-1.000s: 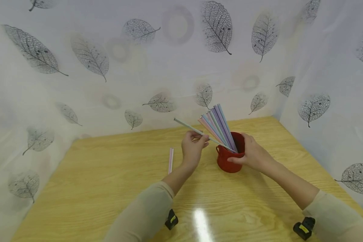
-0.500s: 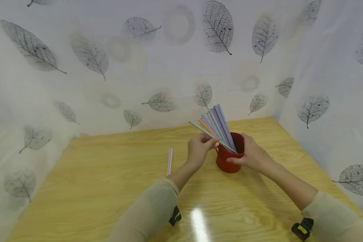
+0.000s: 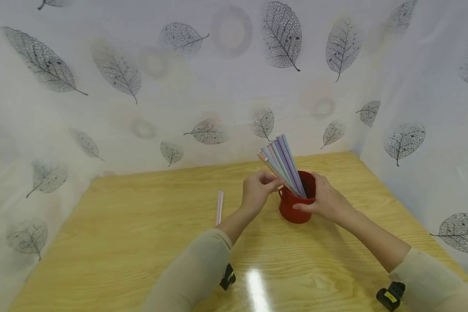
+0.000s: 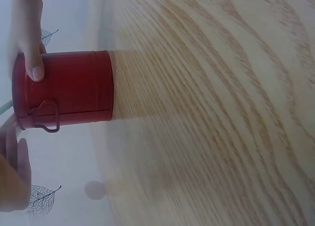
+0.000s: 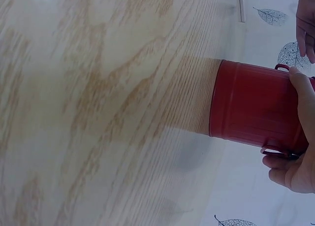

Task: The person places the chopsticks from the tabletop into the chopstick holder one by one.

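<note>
A small red bucket [image 3: 296, 211] with little side handles stands upright on the table. Several pastel drinking straws [image 3: 284, 158] lean out of it to the left. My right hand [image 3: 329, 199] grips its right side, thumb across the front; the right wrist view shows the fingers [image 5: 280, 174] behind a side handle. At the bucket's left rim is my left hand [image 3: 257, 190], pinching a pale green straw [image 3: 272, 166] that lies along the bundle's left side. In the left wrist view, a short piece of straw [image 4: 6, 107] shows by the left hand [image 4: 14, 174].
Two pale pink straws [image 3: 220, 207] lie on the wooden table [image 3: 140, 225], left of the left forearm, which hides their near ends. A leaf-patterned white curtain [image 3: 203, 86] hangs behind and along both sides. Black wrist cameras [image 3: 391, 296] sit by both sleeves.
The left hand has moved right toward the bucket with the pale green straw, which has swung up from a shallow slant against the other straws. The right hand keeps its hold on the bucket.
</note>
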Demonstrator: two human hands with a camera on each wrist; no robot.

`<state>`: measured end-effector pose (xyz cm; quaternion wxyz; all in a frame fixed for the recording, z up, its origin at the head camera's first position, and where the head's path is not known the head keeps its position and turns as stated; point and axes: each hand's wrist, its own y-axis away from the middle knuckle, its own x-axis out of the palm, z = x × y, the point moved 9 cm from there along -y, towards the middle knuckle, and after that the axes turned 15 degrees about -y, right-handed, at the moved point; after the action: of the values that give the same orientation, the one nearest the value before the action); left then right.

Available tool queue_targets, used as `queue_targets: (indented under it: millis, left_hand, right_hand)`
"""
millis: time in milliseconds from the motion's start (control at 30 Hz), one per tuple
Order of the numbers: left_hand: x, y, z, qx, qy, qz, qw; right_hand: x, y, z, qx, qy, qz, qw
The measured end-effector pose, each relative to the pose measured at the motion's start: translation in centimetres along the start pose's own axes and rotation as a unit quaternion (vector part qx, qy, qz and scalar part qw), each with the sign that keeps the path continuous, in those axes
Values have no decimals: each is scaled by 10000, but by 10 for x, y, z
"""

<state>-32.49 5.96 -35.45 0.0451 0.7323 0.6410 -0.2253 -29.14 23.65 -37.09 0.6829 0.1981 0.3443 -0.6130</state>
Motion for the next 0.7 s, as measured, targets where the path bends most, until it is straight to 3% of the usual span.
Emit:
queue_targets:
  millis: [333,600,700]
  left_hand:
    - [2,4,21,-536,404,663,9955]
    - [-4,11,43,-794,247,1240,9888]
    - [-7,14,53,-1035,292,1471,9833]
  right_hand:
    - [1,1,-1,7,-100,15,9999]
    - [1,2,-1,117,4,64,9999]
    - [1,1,0,111,68,64,9999]
